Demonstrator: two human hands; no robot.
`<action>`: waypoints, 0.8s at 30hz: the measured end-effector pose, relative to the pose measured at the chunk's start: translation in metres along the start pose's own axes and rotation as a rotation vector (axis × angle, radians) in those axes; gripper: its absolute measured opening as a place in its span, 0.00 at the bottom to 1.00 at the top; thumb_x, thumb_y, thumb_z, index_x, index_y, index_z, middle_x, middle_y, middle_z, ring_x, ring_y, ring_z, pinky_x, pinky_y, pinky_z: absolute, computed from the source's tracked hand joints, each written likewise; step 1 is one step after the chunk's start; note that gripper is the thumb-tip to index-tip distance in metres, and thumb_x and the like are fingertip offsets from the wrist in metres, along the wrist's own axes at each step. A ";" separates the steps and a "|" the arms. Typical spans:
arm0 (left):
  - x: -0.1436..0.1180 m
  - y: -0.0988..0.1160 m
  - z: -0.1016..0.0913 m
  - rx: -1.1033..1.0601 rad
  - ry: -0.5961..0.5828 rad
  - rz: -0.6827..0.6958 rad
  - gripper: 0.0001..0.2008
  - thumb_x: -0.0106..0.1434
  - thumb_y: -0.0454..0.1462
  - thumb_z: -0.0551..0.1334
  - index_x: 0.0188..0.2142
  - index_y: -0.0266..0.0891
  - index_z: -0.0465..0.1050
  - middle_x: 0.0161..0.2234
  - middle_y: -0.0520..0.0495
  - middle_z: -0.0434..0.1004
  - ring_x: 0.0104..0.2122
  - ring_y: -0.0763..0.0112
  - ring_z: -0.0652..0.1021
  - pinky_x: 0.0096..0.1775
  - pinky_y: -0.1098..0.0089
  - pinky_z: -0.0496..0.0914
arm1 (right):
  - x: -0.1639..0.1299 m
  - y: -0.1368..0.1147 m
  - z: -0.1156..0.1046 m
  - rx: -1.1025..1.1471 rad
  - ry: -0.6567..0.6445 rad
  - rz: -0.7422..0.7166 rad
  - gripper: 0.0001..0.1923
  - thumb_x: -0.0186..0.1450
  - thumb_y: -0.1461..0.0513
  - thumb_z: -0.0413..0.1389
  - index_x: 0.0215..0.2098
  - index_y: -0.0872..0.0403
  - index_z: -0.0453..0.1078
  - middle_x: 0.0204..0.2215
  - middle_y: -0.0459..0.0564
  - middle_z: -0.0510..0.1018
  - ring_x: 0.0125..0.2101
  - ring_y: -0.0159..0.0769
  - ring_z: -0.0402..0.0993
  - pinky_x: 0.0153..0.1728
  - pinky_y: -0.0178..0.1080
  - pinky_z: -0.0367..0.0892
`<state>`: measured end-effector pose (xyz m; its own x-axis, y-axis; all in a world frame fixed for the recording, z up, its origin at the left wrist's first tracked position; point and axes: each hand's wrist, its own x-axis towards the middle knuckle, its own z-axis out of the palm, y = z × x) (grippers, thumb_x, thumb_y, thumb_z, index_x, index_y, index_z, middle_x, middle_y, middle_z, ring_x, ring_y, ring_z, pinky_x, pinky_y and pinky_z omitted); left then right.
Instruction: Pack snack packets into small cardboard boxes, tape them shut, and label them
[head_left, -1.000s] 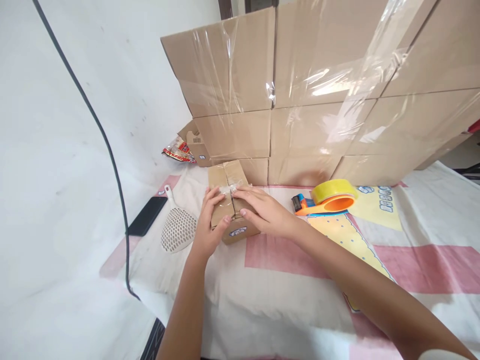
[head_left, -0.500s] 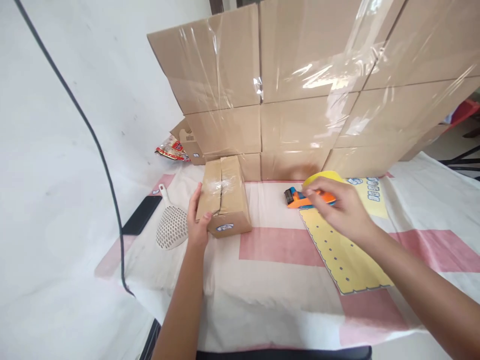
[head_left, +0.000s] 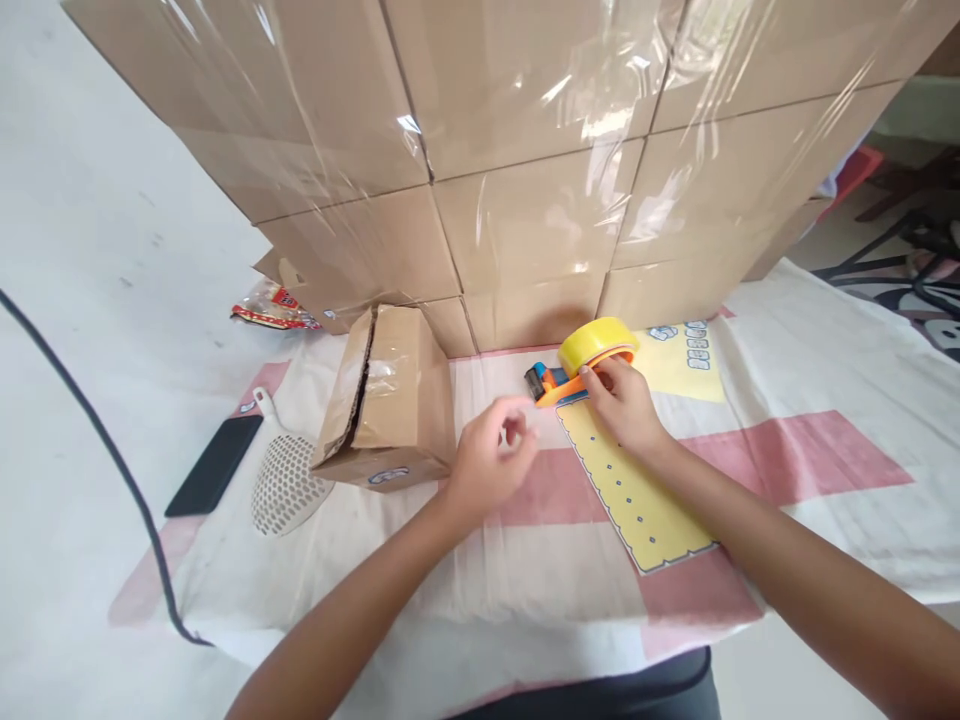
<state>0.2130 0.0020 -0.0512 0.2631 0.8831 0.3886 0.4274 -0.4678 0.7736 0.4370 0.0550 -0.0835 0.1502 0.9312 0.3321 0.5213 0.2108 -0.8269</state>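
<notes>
Tape dispenser (head_left: 581,368): orange body, yellow roll, under right hand (head_left: 624,405).

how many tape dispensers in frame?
1. The tape dispenser lies on the cloth by the box stack, under the right hand. More may be hidden behind.

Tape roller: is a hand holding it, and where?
Yes. The right hand grips the tape roller by its orange handle, below the yellow roll. The left hand holds nothing; it hovers between the box and the roller.
</notes>
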 end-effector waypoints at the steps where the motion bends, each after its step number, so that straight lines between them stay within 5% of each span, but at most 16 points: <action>1: 0.013 -0.005 0.010 -0.050 0.002 -0.165 0.14 0.66 0.40 0.61 0.50 0.44 0.68 0.35 0.50 0.75 0.31 0.71 0.75 0.34 0.70 0.68 | -0.002 0.001 0.001 0.021 0.011 -0.036 0.18 0.69 0.50 0.52 0.27 0.53 0.63 0.26 0.47 0.69 0.27 0.37 0.65 0.30 0.40 0.60; 5: 0.038 -0.028 0.028 -0.199 -0.095 -0.533 0.20 0.64 0.54 0.62 0.37 0.38 0.70 0.31 0.48 0.75 0.27 0.72 0.74 0.31 0.71 0.67 | -0.013 0.000 0.002 0.156 0.038 -0.074 0.17 0.72 0.51 0.49 0.31 0.53 0.65 0.28 0.47 0.68 0.30 0.37 0.65 0.33 0.41 0.62; 9: 0.028 -0.033 0.029 -0.321 -0.242 -0.595 0.28 0.64 0.60 0.58 0.25 0.38 0.68 0.21 0.50 0.72 0.20 0.75 0.70 0.25 0.72 0.62 | -0.019 -0.007 0.003 0.151 0.029 -0.161 0.17 0.75 0.52 0.46 0.32 0.52 0.64 0.30 0.48 0.70 0.33 0.39 0.67 0.37 0.42 0.63; 13: 0.023 -0.029 0.028 -0.396 -0.251 -0.701 0.29 0.59 0.61 0.62 0.24 0.36 0.72 0.16 0.51 0.70 0.16 0.77 0.67 0.22 0.73 0.60 | -0.020 -0.012 0.005 0.088 0.050 -0.257 0.15 0.76 0.53 0.44 0.36 0.52 0.64 0.35 0.51 0.72 0.37 0.42 0.68 0.41 0.45 0.64; 18: 0.023 -0.024 0.027 -0.434 -0.400 -0.790 0.28 0.59 0.60 0.63 0.25 0.36 0.74 0.16 0.49 0.72 0.15 0.77 0.67 0.20 0.74 0.59 | -0.024 -0.013 0.010 0.037 0.072 -0.297 0.15 0.76 0.56 0.42 0.34 0.51 0.61 0.33 0.51 0.69 0.34 0.40 0.66 0.37 0.44 0.63; 24: 0.021 -0.017 0.029 -0.538 -0.341 -0.783 0.23 0.58 0.55 0.66 0.25 0.37 0.75 0.16 0.52 0.70 0.16 0.78 0.66 0.21 0.74 0.58 | -0.026 -0.013 0.013 0.017 0.071 -0.293 0.16 0.77 0.54 0.41 0.34 0.50 0.60 0.34 0.51 0.67 0.34 0.40 0.65 0.37 0.45 0.63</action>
<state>0.2360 0.0268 -0.0704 0.3450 0.8371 -0.4245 0.1607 0.3929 0.9054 0.4153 0.0315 -0.0873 0.0544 0.8069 0.5882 0.5372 0.4729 -0.6984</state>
